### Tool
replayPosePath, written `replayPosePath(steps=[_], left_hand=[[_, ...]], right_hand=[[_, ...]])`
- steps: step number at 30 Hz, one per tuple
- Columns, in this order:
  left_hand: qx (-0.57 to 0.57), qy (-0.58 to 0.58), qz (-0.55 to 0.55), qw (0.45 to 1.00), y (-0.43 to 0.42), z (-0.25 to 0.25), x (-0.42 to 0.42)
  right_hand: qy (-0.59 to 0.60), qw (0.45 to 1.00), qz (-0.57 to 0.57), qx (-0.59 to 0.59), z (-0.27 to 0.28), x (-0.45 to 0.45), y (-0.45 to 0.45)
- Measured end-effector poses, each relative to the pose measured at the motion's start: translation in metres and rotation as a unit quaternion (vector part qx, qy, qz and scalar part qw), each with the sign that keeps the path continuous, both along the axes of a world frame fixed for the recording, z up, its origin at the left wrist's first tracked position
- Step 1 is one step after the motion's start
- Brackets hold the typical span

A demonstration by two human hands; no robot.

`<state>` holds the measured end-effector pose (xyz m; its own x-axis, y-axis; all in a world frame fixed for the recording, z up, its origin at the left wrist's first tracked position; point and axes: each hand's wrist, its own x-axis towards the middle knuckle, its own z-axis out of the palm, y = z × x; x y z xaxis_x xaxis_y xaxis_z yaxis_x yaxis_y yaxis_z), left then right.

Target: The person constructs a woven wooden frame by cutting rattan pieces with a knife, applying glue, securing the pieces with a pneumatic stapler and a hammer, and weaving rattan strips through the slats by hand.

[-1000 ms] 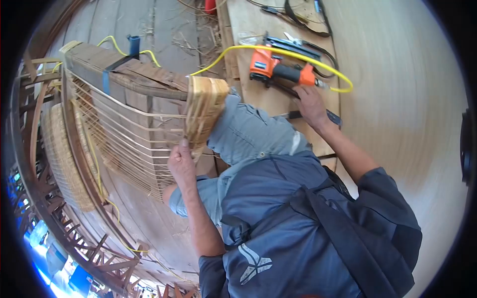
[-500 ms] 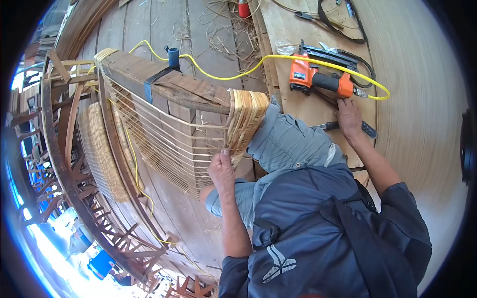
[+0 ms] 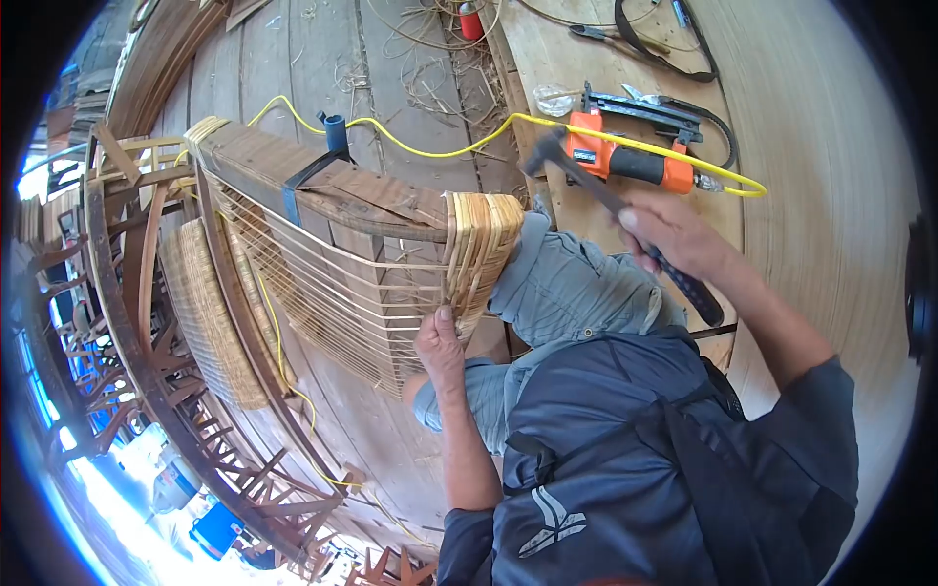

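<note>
The right hand (image 3: pixel 674 234) is gripping a hammer (image 3: pixel 592 182) by its handle, the head standing clear beside the orange nail gun (image 3: pixel 586 148). The left hand (image 3: pixel 442 350) is pinching the cane-strung wooden frame (image 3: pixel 342 191) at its strands, just beside the wrapped end (image 3: pixel 484 230), which is resting against the knee. Sound handling, in this inspector's judgement, is requiring a steady frame and left fingers well clear of the hammer head. The nail gun is lying on a wooden board (image 3: pixel 559 70); its yellow hose (image 3: pixel 430 154) is crossing a plank floor (image 3: pixel 318 68) littered with strip offcuts (image 3: pixel 430 90).
</note>
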<state>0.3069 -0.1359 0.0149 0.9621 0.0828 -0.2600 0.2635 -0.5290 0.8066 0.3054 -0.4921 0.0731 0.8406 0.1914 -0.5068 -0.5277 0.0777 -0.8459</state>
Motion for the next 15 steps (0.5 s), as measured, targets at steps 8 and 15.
replayPosePath(steps=[8,15], left_hand=[[0.01,-0.004,-0.025,1.0,0.01,-0.008,0.001],[0.011,0.002,-0.04,0.999,0.011,-0.008,0.002]], right_hand=[[-0.023,0.992,0.084,-0.094,0.026,0.092,0.007],[-0.123,0.948,0.209,-0.208,0.014,0.087,0.017]])
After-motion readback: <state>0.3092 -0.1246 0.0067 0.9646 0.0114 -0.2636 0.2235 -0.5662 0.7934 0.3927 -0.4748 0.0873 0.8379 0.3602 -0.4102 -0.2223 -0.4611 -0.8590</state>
